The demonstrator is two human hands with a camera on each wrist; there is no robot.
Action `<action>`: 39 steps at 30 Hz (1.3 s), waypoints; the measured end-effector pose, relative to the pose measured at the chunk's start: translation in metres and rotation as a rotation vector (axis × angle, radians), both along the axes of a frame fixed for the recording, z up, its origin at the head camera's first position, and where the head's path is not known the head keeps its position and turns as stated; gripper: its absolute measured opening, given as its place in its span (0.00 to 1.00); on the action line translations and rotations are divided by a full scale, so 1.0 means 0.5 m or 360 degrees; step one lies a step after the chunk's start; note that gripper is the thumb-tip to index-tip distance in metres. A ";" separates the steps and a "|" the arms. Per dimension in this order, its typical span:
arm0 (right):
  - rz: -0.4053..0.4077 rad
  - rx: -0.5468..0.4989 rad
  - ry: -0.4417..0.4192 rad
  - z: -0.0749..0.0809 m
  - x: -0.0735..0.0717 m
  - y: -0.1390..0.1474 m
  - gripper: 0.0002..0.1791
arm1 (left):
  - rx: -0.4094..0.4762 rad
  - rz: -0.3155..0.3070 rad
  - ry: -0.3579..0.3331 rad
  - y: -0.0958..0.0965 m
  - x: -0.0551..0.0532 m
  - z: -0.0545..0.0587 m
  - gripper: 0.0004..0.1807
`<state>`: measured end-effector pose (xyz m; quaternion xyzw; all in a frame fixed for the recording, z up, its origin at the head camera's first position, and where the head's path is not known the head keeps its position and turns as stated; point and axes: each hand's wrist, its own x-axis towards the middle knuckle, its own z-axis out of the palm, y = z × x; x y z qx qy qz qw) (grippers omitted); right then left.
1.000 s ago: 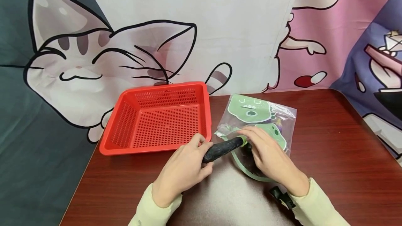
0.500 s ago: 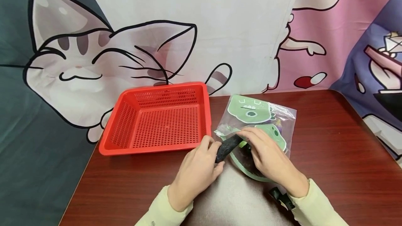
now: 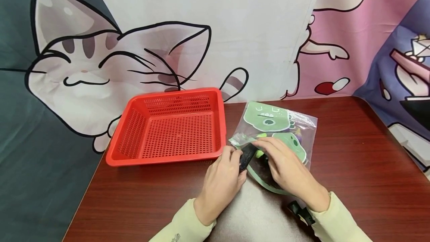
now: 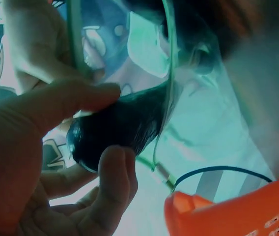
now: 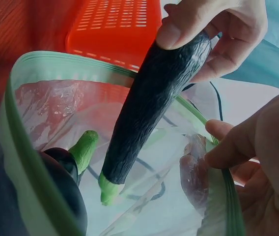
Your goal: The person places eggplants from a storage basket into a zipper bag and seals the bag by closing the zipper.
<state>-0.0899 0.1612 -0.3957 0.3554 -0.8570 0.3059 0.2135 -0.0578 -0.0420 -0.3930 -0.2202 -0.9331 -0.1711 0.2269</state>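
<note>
My left hand [image 3: 220, 184] grips the blunt end of a long, dark eggplant [image 3: 247, 156], thumb on one side and fingers on the other. In the right wrist view the eggplant [image 5: 154, 98] slants down through the mouth of a clear zip bag [image 5: 31, 64], its green stem end lowest. My right hand [image 3: 290, 169] pinches the bag's green-edged rim and holds the mouth wide. Inside the bag lies another dark, glossy eggplant [image 5: 63, 184] with a green stem. In the left wrist view the held eggplant [image 4: 115, 128] passes behind the bag's clear film.
A red perforated basket [image 3: 178, 133] stands to the left of the bag on the reddish-brown table [image 3: 356, 141]. Behind the table hangs a cloth printed with a cartoon cat [image 3: 84, 70]. A black strap [image 3: 300, 212] is at my right wrist.
My left hand has moved right with the eggplant, from beside the basket to the bag's mouth, and the stem end has gone inside. My right hand has stayed at the rim.
</note>
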 end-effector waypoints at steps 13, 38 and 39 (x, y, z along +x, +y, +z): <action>0.0003 -0.0002 0.0004 -0.002 0.000 -0.003 0.28 | 0.0028 0.0063 0.0126 0.029 -0.012 -0.024 0.20; 0.0029 -0.0029 0.0053 -0.004 -0.002 -0.005 0.29 | -0.0122 0.0243 0.0452 0.078 -0.022 -0.061 0.23; 0.0030 -0.0031 0.0055 -0.004 -0.002 -0.005 0.29 | -0.0134 0.0250 0.0470 0.080 -0.022 -0.064 0.22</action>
